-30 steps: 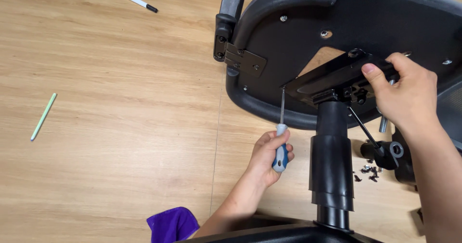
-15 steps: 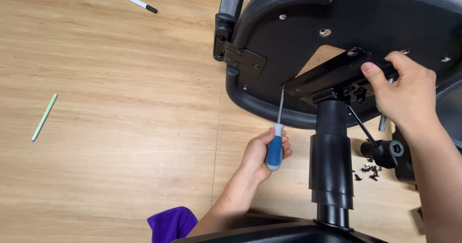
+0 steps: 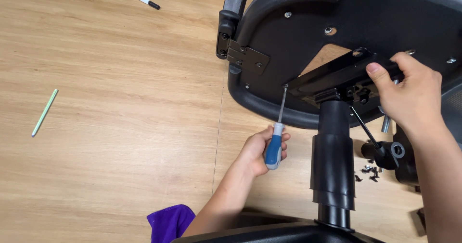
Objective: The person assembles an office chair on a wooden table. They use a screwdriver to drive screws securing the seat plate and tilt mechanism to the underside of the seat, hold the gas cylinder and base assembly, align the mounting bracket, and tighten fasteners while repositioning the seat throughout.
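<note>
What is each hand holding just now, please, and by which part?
Left hand grips the screwdriver by its blue-and-white handle; right hand grips the edge of the black plate under the seat.

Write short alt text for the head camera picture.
A left hand holds a blue-handled screwdriver with its tip at the underside of an overturned black office chair, while the right hand grips the metal seat plate. Loose screws lie on the wooden floor.

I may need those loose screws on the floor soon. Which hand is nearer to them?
Left. The left hand, gripping the screwdriver, is left of the small screws, beyond the black column; the right hand is above them on the bracket.
</note>
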